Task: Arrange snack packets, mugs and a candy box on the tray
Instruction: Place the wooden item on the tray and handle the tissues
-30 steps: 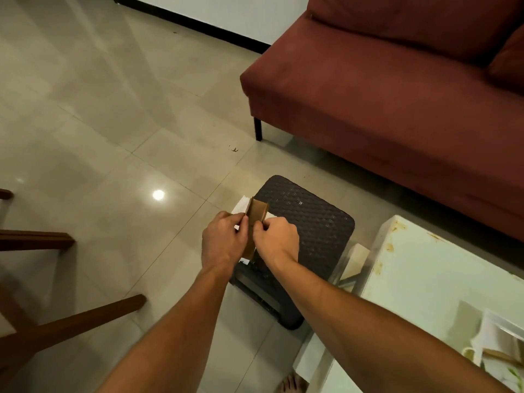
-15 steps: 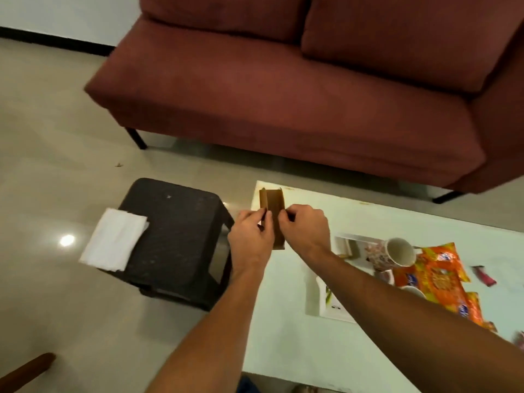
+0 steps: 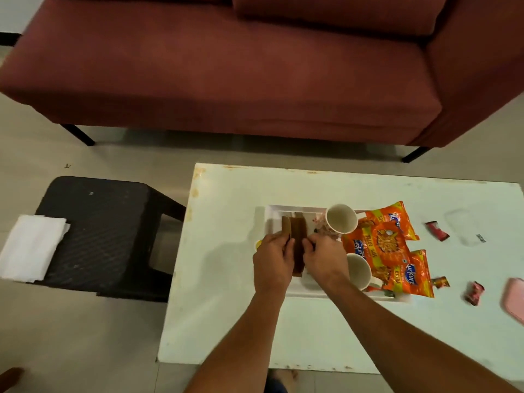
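your left hand (image 3: 272, 262) and right hand (image 3: 323, 260) pinch the brown candy box (image 3: 296, 231) between curled fingers, one hand on each side, over the left part of the white tray (image 3: 272, 217). the near mug (image 3: 358, 272) sits beside your right wrist, with the far mug (image 3: 341, 222) behind it. orange snack packets (image 3: 388, 245) overlap the tray's right edge. beyond the table stands the red sofa (image 3: 226, 66).

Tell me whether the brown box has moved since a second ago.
Yes. It was over the black stool; now the left hand and right hand hold the brown box over the tray, to the stool's right.
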